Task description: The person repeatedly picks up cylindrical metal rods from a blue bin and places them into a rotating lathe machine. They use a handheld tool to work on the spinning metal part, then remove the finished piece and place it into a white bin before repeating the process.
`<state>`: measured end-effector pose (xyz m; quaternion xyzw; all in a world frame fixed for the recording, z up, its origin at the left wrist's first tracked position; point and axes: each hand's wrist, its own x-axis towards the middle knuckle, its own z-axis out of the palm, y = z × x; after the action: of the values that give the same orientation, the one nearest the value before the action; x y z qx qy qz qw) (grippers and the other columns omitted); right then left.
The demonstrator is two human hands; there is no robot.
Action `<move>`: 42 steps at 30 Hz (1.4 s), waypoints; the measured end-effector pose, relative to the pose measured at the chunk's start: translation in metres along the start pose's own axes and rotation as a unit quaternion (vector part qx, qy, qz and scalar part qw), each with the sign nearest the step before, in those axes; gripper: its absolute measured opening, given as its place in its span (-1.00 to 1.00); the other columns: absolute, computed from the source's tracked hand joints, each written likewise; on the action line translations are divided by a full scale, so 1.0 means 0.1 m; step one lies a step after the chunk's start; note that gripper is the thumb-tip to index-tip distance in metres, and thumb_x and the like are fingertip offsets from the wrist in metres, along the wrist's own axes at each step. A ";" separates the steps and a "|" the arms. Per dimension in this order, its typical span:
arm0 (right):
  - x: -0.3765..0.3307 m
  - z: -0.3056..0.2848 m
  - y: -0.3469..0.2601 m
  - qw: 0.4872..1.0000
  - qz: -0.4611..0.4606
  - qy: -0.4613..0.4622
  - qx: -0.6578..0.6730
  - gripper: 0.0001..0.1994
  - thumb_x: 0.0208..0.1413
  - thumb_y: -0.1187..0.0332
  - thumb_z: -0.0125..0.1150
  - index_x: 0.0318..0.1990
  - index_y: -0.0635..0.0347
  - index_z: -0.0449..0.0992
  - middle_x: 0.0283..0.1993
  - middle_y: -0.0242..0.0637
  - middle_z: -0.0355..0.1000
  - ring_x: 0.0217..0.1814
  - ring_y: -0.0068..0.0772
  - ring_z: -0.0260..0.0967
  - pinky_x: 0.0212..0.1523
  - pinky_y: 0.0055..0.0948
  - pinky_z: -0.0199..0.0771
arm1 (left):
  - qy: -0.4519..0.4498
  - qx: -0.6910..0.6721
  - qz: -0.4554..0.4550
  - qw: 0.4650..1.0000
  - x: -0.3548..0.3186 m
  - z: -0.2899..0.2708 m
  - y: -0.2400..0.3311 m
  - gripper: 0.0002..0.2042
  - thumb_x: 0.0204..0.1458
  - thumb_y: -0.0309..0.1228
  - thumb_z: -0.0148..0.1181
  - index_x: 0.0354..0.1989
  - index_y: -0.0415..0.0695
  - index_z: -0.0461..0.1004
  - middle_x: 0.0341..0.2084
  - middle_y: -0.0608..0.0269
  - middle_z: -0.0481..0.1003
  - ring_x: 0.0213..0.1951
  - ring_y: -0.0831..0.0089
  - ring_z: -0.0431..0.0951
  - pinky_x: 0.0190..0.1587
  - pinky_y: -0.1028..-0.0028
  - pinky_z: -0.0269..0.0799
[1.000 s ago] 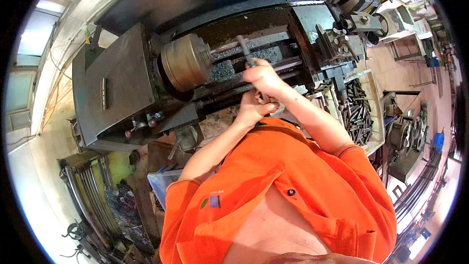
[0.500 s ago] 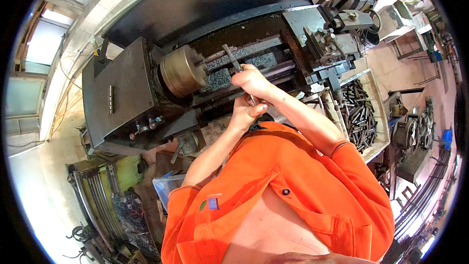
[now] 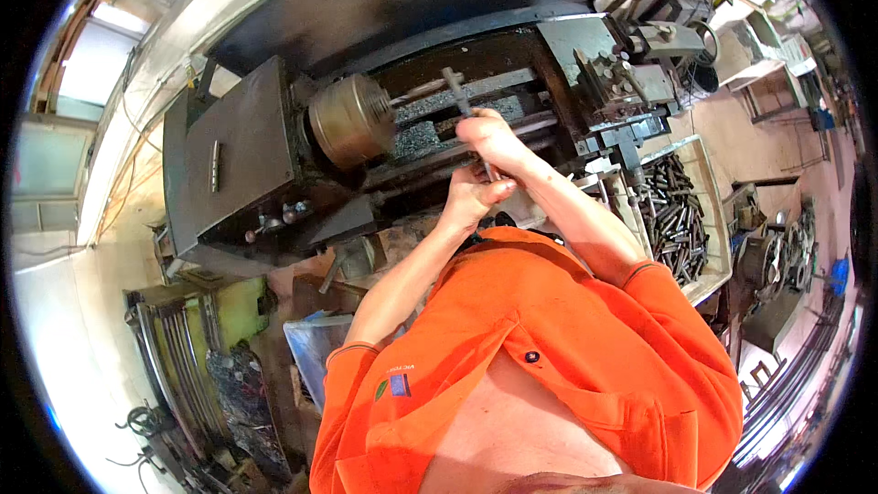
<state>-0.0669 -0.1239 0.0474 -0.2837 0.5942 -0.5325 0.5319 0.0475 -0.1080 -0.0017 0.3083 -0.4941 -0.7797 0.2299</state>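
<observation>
I stand at a dark metal lathe (image 3: 247,155) with a brass-coloured round chuck (image 3: 352,121). Both hands are raised in front of my orange shirt, over the lathe bed. My right hand (image 3: 494,139) is closed around a long grey metal tool (image 3: 457,91) whose upper end points up toward the bed. Just below it, my left hand (image 3: 471,197) grips the lower part of the same tool. The tool's lower end is hidden by my fingers.
The tool post and carriage (image 3: 613,82) sit right of my hands. A white tray (image 3: 709,192) full of several metal bars stands further right. Metal chips (image 3: 425,139) lie in the bed. A green rack (image 3: 197,329) stands at lower left.
The view has shifted, so the lathe and my hands sit lower and more central in the picture. Both hands stay closed on the tool, held close together.
</observation>
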 end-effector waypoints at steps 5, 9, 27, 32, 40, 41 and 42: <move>0.11 0.06 0.09 0.998 -0.006 -0.026 -0.052 -0.84 -0.23 0.38 0.10 -0.56 0.32 0.35 -0.64 -0.41 0.23 -0.56 -0.57 0.13 -0.55 -0.45 0.19 | 0.029 -0.008 0.026 0.999 -0.08 -0.04 -0.02 -0.65 -0.28 -0.26 0.32 -0.41 -0.27 0.40 -0.57 0.27 0.43 -0.53 0.52 0.46 -0.42 0.52 0.41; 0.02 0.12 -0.05 0.997 0.011 -0.034 -0.064 -0.80 -0.23 0.34 0.10 -0.59 0.34 0.34 -0.65 -0.41 0.19 -0.55 -0.57 0.09 -0.54 -0.42 0.16 | 0.011 -0.008 0.017 1.000 -0.10 -0.09 0.05 -0.60 -0.29 -0.20 0.33 -0.40 -0.29 0.41 -0.57 0.25 0.45 -0.49 0.48 0.50 -0.49 0.55 0.37; 0.09 -0.13 0.13 0.999 -0.013 -0.030 0.039 -0.96 -0.17 0.42 0.02 -0.54 0.14 0.30 -0.66 -0.55 0.13 -0.64 -0.68 0.03 -0.62 -0.60 0.01 | -0.033 -0.018 0.019 0.999 0.03 0.08 0.09 -0.62 -0.30 -0.22 0.38 -0.41 -0.24 0.44 -0.57 0.30 0.45 -0.52 0.59 0.45 -0.52 0.60 0.31; 0.19 -0.44 0.37 0.996 -0.053 -0.006 0.069 -0.98 -0.14 0.49 -0.01 -0.50 0.15 0.30 -0.62 -0.49 0.18 -0.59 -0.63 0.09 -0.55 -0.60 0.10 | -0.057 0.000 0.016 0.998 0.13 0.20 0.07 -0.62 -0.40 -0.26 0.43 -0.47 -0.24 0.44 -0.49 0.32 0.48 -0.39 0.56 0.45 -0.32 0.54 0.36; -0.54 -0.57 0.20 0.990 -0.097 0.052 0.092 -0.71 -0.28 0.64 -0.11 -0.30 0.30 0.37 -0.42 -0.33 0.34 -0.44 -0.51 0.28 -0.49 -0.52 0.33 | 0.018 0.458 0.119 0.881 0.05 0.35 0.14 -0.35 -0.67 -0.17 0.41 -0.33 -0.24 0.29 -0.57 0.24 0.37 -0.51 0.35 0.44 -0.37 0.44 0.39; -0.66 -0.59 0.24 0.985 -0.104 0.063 0.120 -0.65 -0.30 0.61 -0.11 -0.24 0.30 0.38 -0.34 -0.31 0.37 -0.36 -0.49 0.30 -0.35 -0.53 0.32 | 0.006 0.457 0.139 0.879 0.02 0.38 0.09 -0.34 -0.66 -0.18 0.41 -0.29 -0.24 0.30 -0.56 0.22 0.38 -0.49 0.32 0.45 -0.37 0.42 0.39; -0.77 -0.57 0.27 0.981 -0.109 0.073 0.145 -0.60 -0.32 0.58 -0.10 -0.17 0.29 0.39 -0.27 -0.30 0.40 -0.28 -0.47 0.32 -0.21 -0.54 0.31 | -0.004 0.451 0.157 0.879 -0.01 0.41 0.02 -0.33 -0.64 -0.19 0.40 -0.25 -0.25 0.30 -0.55 0.19 0.39 -0.48 0.29 0.46 -0.37 0.41 0.40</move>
<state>-0.0926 -0.0284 0.0403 -0.2264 0.5134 -0.6871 0.4616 0.0194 -0.0827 0.0138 0.2936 -0.8352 -0.4273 0.1833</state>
